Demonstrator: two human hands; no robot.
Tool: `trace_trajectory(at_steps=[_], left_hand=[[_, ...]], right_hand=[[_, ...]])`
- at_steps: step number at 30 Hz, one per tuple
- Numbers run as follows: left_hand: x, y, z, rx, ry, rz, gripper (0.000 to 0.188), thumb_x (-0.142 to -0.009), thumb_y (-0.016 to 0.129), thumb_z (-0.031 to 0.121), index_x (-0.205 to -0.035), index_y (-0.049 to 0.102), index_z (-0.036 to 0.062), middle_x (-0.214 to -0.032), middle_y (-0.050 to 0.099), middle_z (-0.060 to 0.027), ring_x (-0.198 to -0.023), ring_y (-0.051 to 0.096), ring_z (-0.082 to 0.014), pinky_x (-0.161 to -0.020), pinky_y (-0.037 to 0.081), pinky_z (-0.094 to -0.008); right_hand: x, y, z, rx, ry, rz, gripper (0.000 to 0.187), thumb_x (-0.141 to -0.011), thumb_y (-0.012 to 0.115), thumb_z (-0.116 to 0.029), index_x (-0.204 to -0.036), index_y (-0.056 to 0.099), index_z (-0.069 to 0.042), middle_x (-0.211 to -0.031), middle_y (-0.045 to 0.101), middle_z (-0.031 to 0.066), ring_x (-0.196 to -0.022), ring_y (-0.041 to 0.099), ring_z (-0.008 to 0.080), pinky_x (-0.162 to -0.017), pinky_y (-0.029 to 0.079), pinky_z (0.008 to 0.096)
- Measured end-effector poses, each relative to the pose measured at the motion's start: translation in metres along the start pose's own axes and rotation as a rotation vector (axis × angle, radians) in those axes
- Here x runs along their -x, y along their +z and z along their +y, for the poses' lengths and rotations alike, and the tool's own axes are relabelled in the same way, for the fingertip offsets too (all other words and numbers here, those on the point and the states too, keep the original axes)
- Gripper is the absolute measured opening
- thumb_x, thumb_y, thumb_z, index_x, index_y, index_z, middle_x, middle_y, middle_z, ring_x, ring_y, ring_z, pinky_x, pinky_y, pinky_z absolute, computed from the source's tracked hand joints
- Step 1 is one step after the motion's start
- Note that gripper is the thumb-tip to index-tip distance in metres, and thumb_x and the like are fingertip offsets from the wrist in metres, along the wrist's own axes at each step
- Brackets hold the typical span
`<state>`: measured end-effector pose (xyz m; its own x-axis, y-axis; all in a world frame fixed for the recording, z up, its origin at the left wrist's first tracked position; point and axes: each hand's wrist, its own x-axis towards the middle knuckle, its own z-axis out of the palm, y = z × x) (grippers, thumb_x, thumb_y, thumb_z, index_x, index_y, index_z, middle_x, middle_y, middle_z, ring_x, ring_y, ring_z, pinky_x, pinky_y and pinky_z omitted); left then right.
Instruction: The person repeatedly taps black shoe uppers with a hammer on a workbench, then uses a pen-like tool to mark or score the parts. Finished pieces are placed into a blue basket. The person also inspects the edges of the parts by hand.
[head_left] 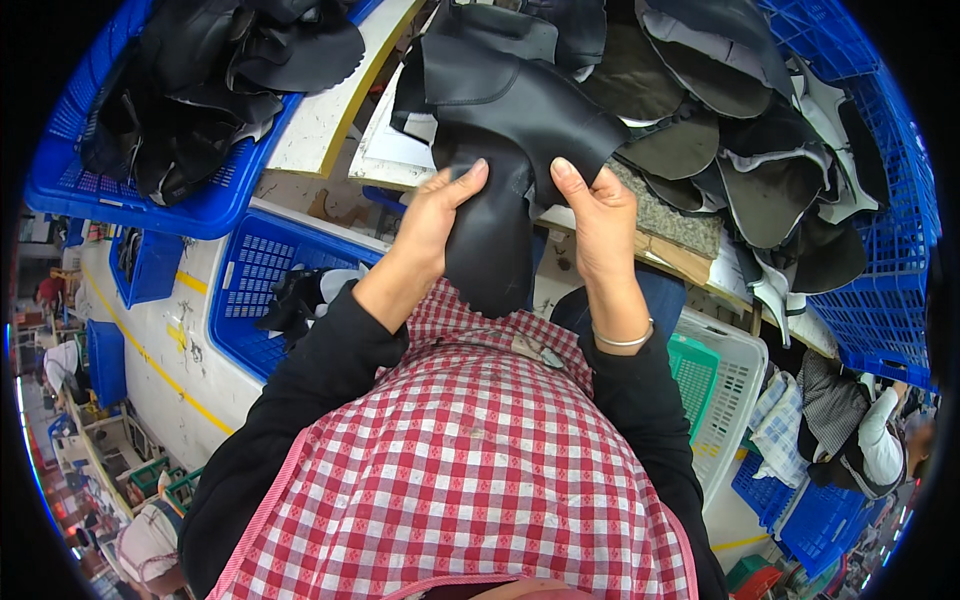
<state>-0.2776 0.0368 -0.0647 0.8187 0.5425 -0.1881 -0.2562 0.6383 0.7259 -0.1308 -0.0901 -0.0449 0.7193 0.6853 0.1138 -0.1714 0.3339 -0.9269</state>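
Note:
Between my two hands hangs a black leather shoe upper (490, 235), its rounded toe part pointing down toward my apron. My left hand (430, 215) grips its left edge, thumb on top and fingers hidden behind the leather. On the other side my right hand (603, 220) pinches the right part, its thumb pressed on the surface; a bangle circles that wrist. The upper part of the piece lies over the table's near edge, close to a pile of more black uppers (770, 195) on the right.
A blue basket (140, 215) full of black pieces stands at the upper left. Lower sits another blue basket (255, 265) with a few pieces. A blue crate (885, 260) rises behind the right pile, and a white basket (735, 400) stands beside my right arm.

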Motion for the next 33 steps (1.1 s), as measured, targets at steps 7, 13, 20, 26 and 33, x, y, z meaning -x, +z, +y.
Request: trace_trajectory(at_steps=[7, 13, 20, 26, 33], left_hand=[[0.021, 0.001, 0.051, -0.569, 0.305, -0.133, 0.026, -0.095, 0.073, 0.011, -0.118, 0.069, -0.0012, -0.105, 0.074, -0.0096, -0.096, 0.068, -0.0139, -0.087, 0.054, -0.0299], [0.025, -0.044, 0.1, -1.228, -0.28, -0.228, 0.035, -0.095, 0.071, 0.02, -0.126, 0.071, 0.0032, -0.101, 0.076, -0.0135, -0.094, 0.074, -0.0219, -0.08, 0.061, -0.0339], [0.002, -0.009, 0.01, -0.656, -0.074, -0.588, 0.063, -0.109, 0.043, 0.05, -0.119, 0.069, -0.0058, -0.104, 0.075, -0.0188, -0.091, 0.076, -0.0248, -0.077, 0.065, -0.0326], [0.007, 0.036, -0.005, -1.282, -0.413, -0.722, 0.066, -0.098, 0.06, 0.061, -0.102, 0.074, -0.0029, -0.093, 0.075, -0.0149, -0.072, 0.074, -0.0199, -0.061, 0.06, -0.0288], [0.056, -0.016, -0.07, -0.134, -0.93, -0.548, 0.051, -0.092, 0.079, 0.018, -0.126, 0.058, -0.0128, -0.115, 0.072, -0.0165, -0.077, 0.071, -0.0139, -0.066, 0.062, -0.0248]], right_hand=[[0.002, -0.004, -0.056, 0.332, 0.118, -0.232, 0.026, -0.096, 0.076, -0.021, -0.111, 0.074, 0.0, -0.098, 0.074, -0.0008, -0.086, 0.063, 0.006, -0.079, 0.052, 0.0253], [0.049, -0.015, -0.197, 1.505, -0.76, -0.771, 0.014, -0.074, 0.076, -0.014, -0.084, 0.069, -0.008, -0.068, 0.062, 0.0046, -0.068, 0.065, 0.0267, -0.063, 0.051, 0.0378], [0.113, -0.019, -0.109, 1.799, -0.554, -1.227, 0.005, -0.075, 0.069, -0.02, -0.07, 0.07, -0.018, -0.064, 0.067, -0.0021, -0.07, 0.063, 0.0154, -0.083, 0.043, 0.0316], [0.132, -0.04, -0.09, 1.741, -0.559, -1.078, 0.008, -0.075, 0.066, -0.018, -0.069, 0.063, -0.014, -0.064, 0.058, 0.0003, -0.073, 0.061, 0.0181, -0.088, 0.046, 0.0347], [0.144, -0.06, -0.093, 1.728, -0.651, -0.878, 0.006, -0.074, 0.065, -0.018, -0.074, 0.061, -0.014, -0.069, 0.056, -0.0015, -0.082, 0.057, 0.016, -0.082, 0.042, 0.0287]])
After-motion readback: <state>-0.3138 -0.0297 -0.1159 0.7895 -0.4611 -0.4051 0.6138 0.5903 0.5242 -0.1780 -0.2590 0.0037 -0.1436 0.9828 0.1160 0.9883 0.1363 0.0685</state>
